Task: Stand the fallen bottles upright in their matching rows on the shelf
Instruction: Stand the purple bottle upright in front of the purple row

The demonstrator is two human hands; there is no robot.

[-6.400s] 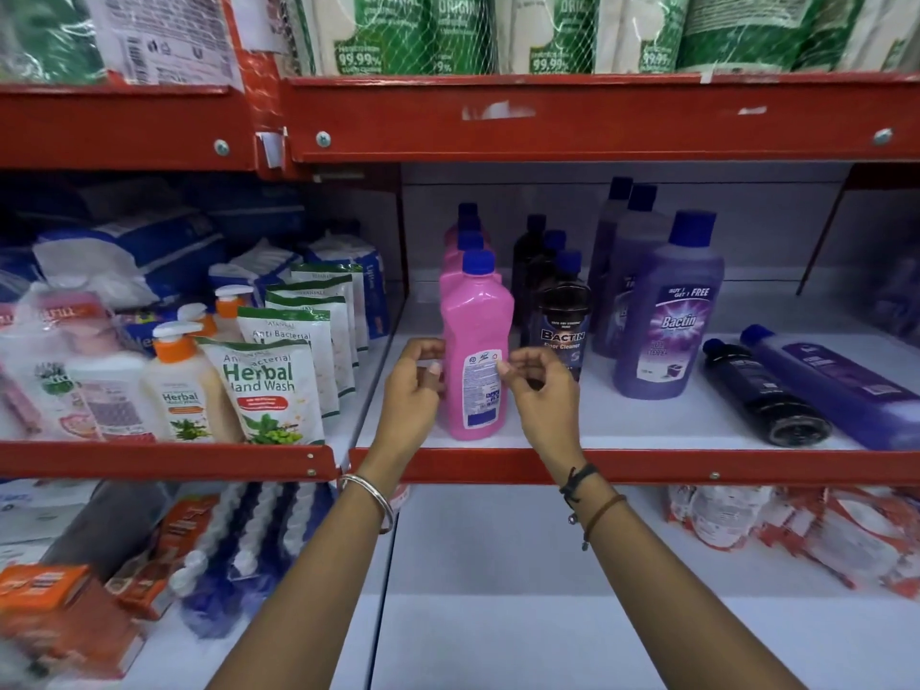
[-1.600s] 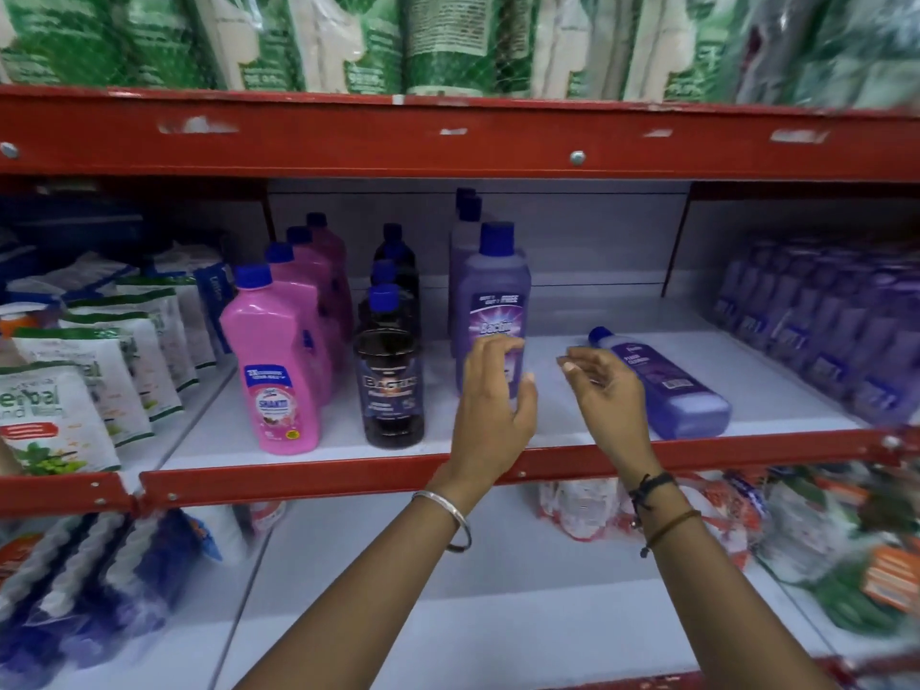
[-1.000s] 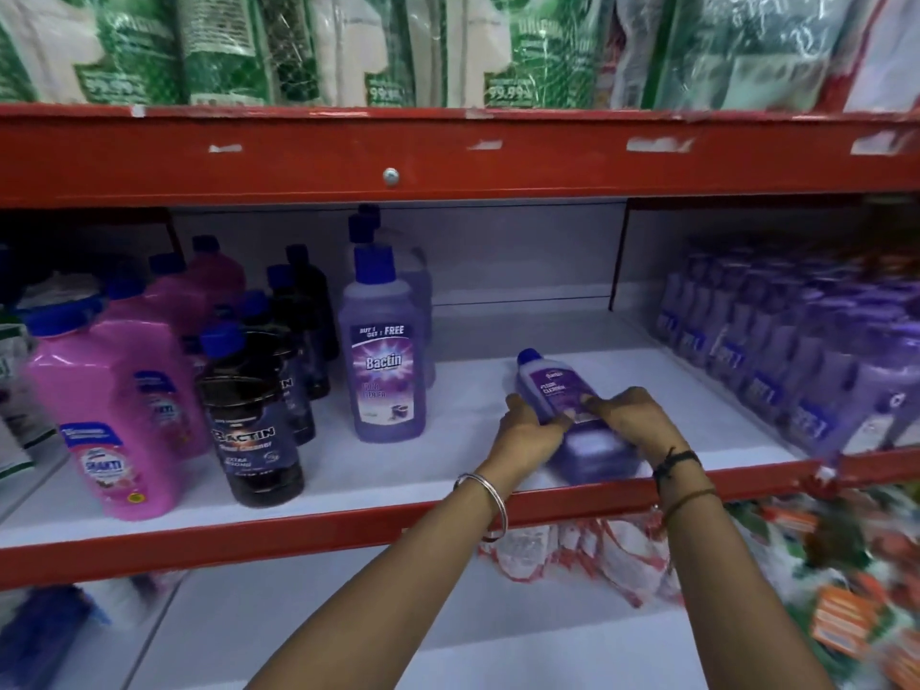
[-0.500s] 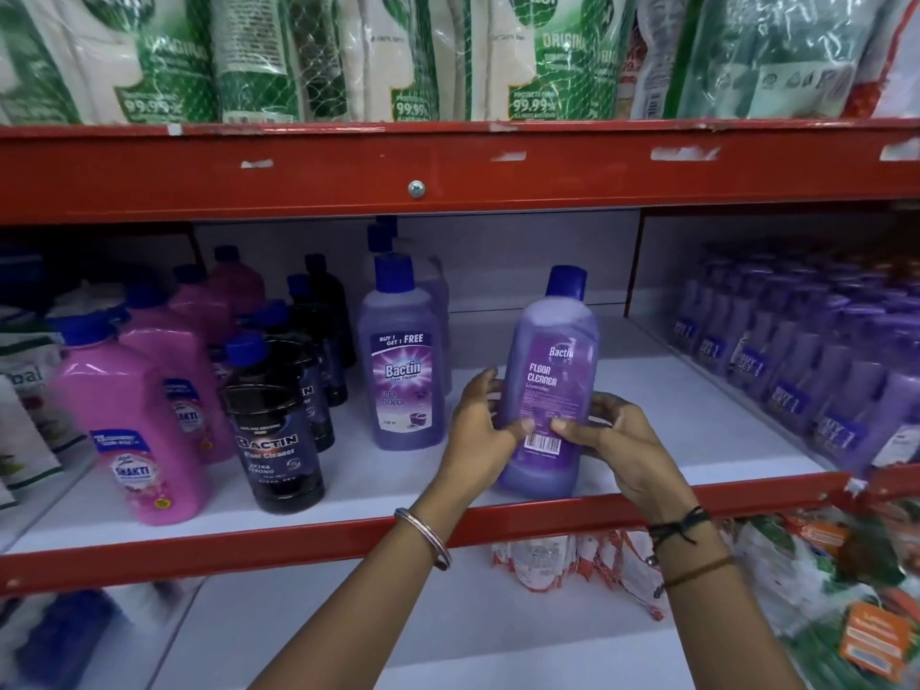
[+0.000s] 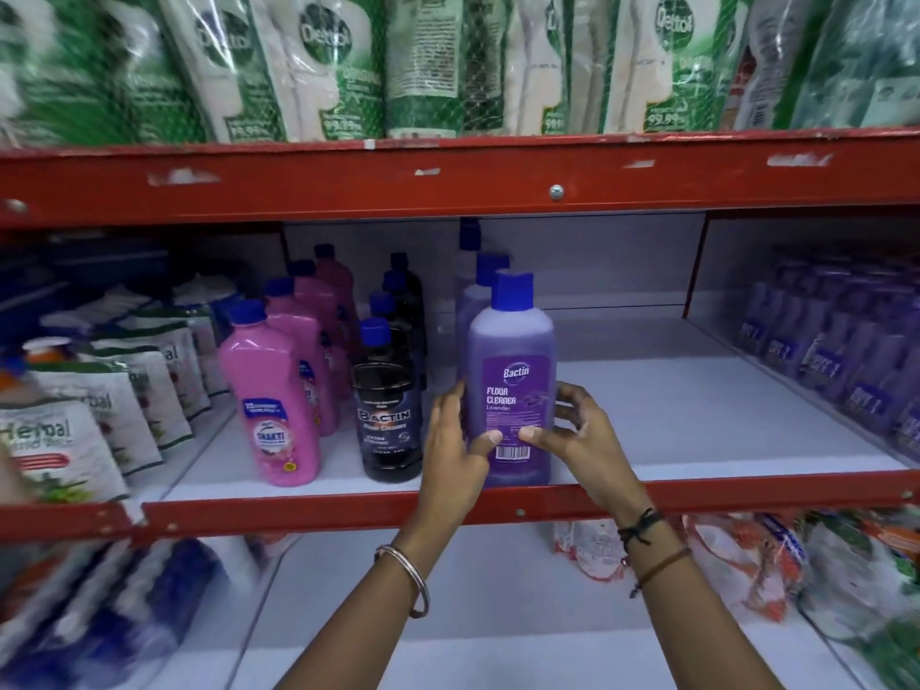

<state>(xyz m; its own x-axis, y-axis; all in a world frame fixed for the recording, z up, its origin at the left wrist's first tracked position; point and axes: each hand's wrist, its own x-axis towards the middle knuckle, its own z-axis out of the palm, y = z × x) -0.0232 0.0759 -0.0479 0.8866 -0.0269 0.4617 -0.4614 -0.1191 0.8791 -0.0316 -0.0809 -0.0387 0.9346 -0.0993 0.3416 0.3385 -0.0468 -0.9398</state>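
Purple bottle (image 5: pixel 510 385) of floor cleaner stood upright at the front edge of the shelf (image 5: pixel 697 415), heading the purple row, with its label facing out. In the single head view, the left hand (image 5: pixel 450 450) and right hand (image 5: pixel 577 440) clasped its lower body from either side, thumbs pressed on the label near the barcode; both held the bottle, probably to square it with the bottles behind and steady it before letting go. Beside it on the left stood the black bottle (image 5: pixel 387 420) and the pink bottle (image 5: pixel 271 405), each fronting its own row. No bottle lay on its side, so the task looked nearly finished. The purple row behind was mostly hidden, only caps showing. Shrink-wrapped purple packs (image 5: pixel 836 361) at the shelf's right edge were blurred, as were the pouches (image 5: pixel 74 440) at the left.
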